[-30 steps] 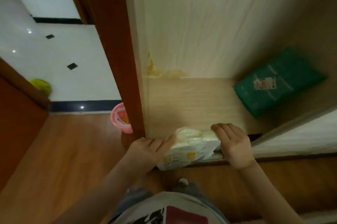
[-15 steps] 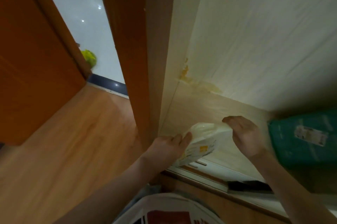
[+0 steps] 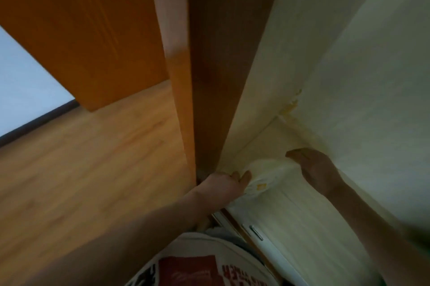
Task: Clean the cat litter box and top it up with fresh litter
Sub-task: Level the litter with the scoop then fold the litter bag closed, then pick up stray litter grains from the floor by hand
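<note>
Both hands are on a soft white packet (image 3: 263, 175), which looks like a pack of wipes or tissues, though blur leaves its label unreadable. It sits low in the near left corner of the cabinet floor (image 3: 267, 143), right against the pale side panel (image 3: 260, 90). The left hand (image 3: 224, 182) holds the packet's near end, its fingers curled against the plastic, while the right hand (image 3: 313, 165) lies over the far end with fingers bent down onto it; whether they pinch the wrapper or only press on it cannot be told. Holding both ends probably keeps a floppy pack from sagging as it is handled in the tight corner, likely as a supply for wiping the litter box, which is not in view. A yellowish stain (image 3: 292, 105) marks the corner seam above. Left of the cabinet stand a brown door jamb (image 3: 209, 64) and an orange wooden door (image 3: 88, 24), over a wood floor (image 3: 93, 157).
</note>
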The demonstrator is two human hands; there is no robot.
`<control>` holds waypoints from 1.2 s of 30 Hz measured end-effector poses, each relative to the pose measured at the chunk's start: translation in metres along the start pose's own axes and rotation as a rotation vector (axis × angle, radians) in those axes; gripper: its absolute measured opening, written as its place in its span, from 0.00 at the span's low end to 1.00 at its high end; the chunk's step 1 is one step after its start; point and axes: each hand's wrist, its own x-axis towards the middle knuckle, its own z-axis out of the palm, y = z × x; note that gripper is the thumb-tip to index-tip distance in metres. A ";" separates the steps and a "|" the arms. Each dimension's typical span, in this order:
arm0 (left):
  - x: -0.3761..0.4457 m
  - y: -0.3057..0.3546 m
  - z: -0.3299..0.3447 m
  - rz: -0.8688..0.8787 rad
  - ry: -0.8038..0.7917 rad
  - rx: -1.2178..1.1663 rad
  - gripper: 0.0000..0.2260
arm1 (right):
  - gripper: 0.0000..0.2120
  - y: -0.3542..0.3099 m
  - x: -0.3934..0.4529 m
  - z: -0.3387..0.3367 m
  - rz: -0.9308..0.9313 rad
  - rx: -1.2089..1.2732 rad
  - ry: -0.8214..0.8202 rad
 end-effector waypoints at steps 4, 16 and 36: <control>0.023 0.007 0.006 -0.119 -0.069 -0.061 0.30 | 0.26 0.035 0.017 0.017 -0.057 -0.014 -0.098; 0.111 0.004 0.016 -0.549 0.005 -0.470 0.15 | 0.17 0.116 0.062 0.049 -0.006 0.189 -0.395; 0.091 0.009 0.028 -0.279 0.342 0.084 0.35 | 0.31 0.086 0.080 0.069 0.386 0.316 0.050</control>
